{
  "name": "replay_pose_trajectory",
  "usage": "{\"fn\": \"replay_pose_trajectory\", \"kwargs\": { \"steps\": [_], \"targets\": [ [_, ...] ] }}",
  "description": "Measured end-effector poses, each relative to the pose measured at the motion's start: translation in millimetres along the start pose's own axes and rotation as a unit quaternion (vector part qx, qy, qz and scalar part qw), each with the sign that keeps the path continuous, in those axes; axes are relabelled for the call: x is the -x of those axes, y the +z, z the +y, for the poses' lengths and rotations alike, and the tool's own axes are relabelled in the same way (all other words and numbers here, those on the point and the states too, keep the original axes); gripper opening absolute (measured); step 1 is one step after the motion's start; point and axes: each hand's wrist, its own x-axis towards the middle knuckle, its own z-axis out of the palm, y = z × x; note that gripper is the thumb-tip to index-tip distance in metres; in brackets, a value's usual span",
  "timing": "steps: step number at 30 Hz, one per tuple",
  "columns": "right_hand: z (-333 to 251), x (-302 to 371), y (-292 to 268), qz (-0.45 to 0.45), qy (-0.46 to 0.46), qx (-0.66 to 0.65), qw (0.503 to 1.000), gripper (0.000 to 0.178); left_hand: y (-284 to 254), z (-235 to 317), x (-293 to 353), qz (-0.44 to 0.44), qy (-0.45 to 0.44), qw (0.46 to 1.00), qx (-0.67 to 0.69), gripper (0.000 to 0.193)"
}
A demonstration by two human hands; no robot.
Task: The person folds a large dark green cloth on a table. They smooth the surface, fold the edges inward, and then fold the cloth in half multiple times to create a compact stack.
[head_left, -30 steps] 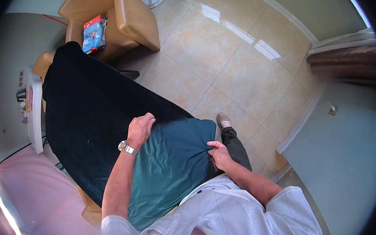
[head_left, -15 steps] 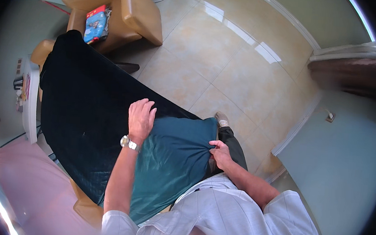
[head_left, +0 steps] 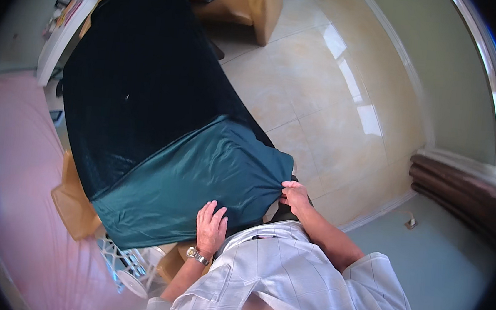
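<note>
- Floor (head_left: 312, 90): pale, glossy tile, right of the cloth.
- Black cloth (head_left: 143, 75): spread broadly across left-centre.
- Pink sheet (head_left: 18, 152): along left side.
- Green fabric (head_left: 180, 184): satiny, adjoining the black cloth's near edge, in front of the person's torso.
- Right hand (head_left: 295, 197): thumb and fingers pinching the green fabric's right edge; creases converge there.
- Left hand (head_left: 211, 230): fingers extended, slightly spread, at the green fabric's near edge.
- Wristwatch (head_left: 198, 256): metal-banded, left wrist.

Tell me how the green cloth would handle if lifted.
The green cloth is likely floppy, given its wrinkles, and perhaps slippery, given its sheen. It probably bunches easily: folds gather where the right hand pinches its edge.
</note>
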Motion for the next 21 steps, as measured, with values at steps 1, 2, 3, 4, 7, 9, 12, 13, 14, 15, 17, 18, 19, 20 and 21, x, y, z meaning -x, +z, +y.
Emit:
{"fn": "replay_pose_trajectory", "kwargs": {
  "steps": [1,2,3,4,7,9,12,13,14,15,17,18,19,20,21],
  "targets": [
    [0.0,-3.0,-2.3,0.005,-0.005,0.035,0.999,0.032,5.0,3.9,11.6,0.003,-0.019,1.0,0.005,0.037],
    [-0.6,-5.8,-4.9,0.011,-0.009,0.07,0.997,0.03,10.0,7.7,21.4,0.01,-0.034,0.999,0.009,0.035],
    [0.3,-9.3,-6.3,0.013,-0.013,0.106,0.994,0.027,13.7,11.8,28.9,0.026,-0.04,0.999,0.006,0.033],
    [0.4,-15.8,-5.4,0.028,-0.022,0.129,0.991,0.022,15.2,12.7,33.7,0.042,-0.045,0.998,0.003,0.031],
    [-1.4,-24.3,-9.6,0.012,-0.027,0.27,0.962,0.021,22.1,13.8,45.3,0.107,-0.07,0.992,0.01,0.022],
    [-2.6,-27.7,-9.9,0.001,-0.021,0.337,0.941,0.018,28.6,12.0,55.9,0.141,-0.097,0.984,0.045,0.021],
    [-5.7,-63.1,-36.5,0.028,-0.101,0.461,0.881,0.021,23.9,16.2,52.2,0.182,-0.112,0.973,0.087,0.019],
    [-6.6,-81.9,-52.5,0.06,-0.188,0.485,0.852,0.024,23.3,15.8,44.9,0.192,-0.109,0.97,0.1,0.018],
    [-15.2,-94.3,-56.9,0.088,-0.271,0.506,0.814,0.027,20.6,17.8,39.7,0.202,-0.109,0.966,0.117,0.017],
    [-36.6,-87.4,-38.6,0.066,-0.281,0.463,0.838,0.032,23.5,18.4,44.7,0.215,-0.126,0.961,0.123,0.017],
    [-89.5,-48.9,12.7,0.013,-0.286,0.378,0.88,0.042,29.8,24.4,58.7,0.239,-0.166,0.947,0.132,0.017],
    [-109.5,-39.3,31.1,-0.006,-0.303,0.364,0.881,0.049,33.4,24.6,60.6,0.259,-0.179,0.939,0.139,0.017],
    [-128.8,-36.4,48.0,-0.028,-0.317,0.349,0.881,0.055,39.2,25.9,62.2,0.278,-0.194,0.93,0.141,0.016],
    [-146.0,-32.8,64.8,-0.052,-0.33,0.335,0.881,0.062,46.3,30.0,62.7,0.298,-0.21,0.92,0.144,0.016],
    [-158.0,-28.6,82.9,-0.079,-0.344,0.342,0.871,0.068,49.1,35.9,61.5,0.316,-0.278,0.889,0.182,0.017]
  ]
}}
